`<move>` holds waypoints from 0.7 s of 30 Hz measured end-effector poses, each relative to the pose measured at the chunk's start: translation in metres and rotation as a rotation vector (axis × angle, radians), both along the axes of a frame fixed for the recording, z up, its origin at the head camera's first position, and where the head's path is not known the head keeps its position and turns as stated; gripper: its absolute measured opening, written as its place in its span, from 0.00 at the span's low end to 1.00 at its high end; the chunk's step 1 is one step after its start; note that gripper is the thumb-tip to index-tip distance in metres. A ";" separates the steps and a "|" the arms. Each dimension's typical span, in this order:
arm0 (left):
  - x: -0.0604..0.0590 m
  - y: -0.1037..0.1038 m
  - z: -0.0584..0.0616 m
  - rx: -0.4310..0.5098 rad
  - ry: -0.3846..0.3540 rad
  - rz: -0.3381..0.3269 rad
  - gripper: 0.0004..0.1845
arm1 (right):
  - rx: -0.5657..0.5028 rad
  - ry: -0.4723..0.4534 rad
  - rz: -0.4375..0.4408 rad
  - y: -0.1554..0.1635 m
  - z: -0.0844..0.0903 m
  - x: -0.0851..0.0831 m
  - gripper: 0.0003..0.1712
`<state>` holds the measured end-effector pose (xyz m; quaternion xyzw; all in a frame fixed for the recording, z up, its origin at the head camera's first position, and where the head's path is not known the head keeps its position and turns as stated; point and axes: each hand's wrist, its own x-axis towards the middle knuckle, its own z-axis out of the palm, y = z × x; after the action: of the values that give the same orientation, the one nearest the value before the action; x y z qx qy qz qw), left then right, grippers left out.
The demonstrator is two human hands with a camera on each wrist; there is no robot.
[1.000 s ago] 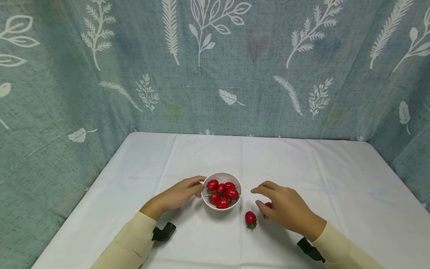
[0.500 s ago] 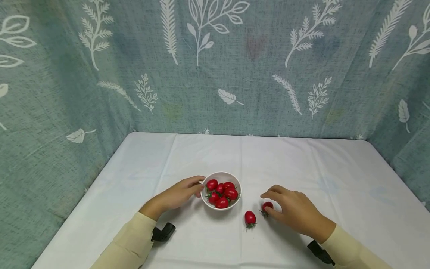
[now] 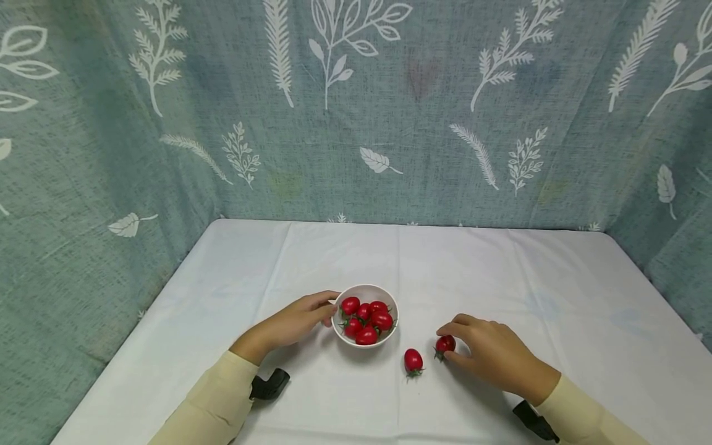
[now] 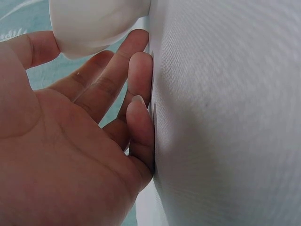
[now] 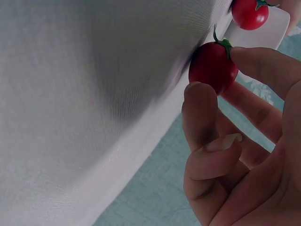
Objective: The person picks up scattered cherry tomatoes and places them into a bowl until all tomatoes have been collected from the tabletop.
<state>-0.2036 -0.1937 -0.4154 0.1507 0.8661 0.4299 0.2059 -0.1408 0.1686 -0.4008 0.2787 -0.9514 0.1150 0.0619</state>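
Observation:
A white bowl (image 3: 367, 346) holds several red cherry tomatoes (image 3: 381, 320) with green stems. My left hand (image 3: 297, 320) touches the bowl's left side with thumb and fingertips, its fingers relaxed; in the left wrist view the thumb meets the bowl (image 4: 99, 23) and the lower fingers rest on the cloth. To the right of the bowl, my right hand (image 3: 489, 352) pinches a cherry tomato (image 5: 211, 68) between thumb and fingers, down at the tabletop. Another cherry tomato (image 3: 413, 360) lies loose between that hand and the bowl, its stem toward me.
White cloth covers the table (image 3: 311, 259). A grey-green curtain (image 3: 345, 142) with white leaf patterns hangs behind it and along both sides. Black straps with mounts sit at both wrists, over pale yellow sleeves (image 3: 208, 395).
My right hand has moved right and slightly toward me, and its thumb and fingers have closed on the farther-right tomato. The left hand and the bowl have stayed in place.

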 end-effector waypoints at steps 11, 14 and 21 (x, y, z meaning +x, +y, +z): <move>0.001 0.000 0.002 0.004 0.003 -0.014 0.21 | 0.008 -0.050 -0.003 0.000 -0.001 -0.002 0.15; 0.002 0.000 0.002 0.005 0.005 -0.013 0.21 | 0.006 -0.052 0.001 0.000 -0.001 -0.002 0.15; 0.002 0.000 0.002 0.003 0.006 -0.007 0.21 | -0.004 -0.025 0.014 -0.002 0.000 -0.003 0.15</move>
<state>-0.2016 -0.1936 -0.4136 0.1553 0.8656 0.4298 0.2046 -0.1440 0.1663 -0.4011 0.2837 -0.9500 0.1208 0.0498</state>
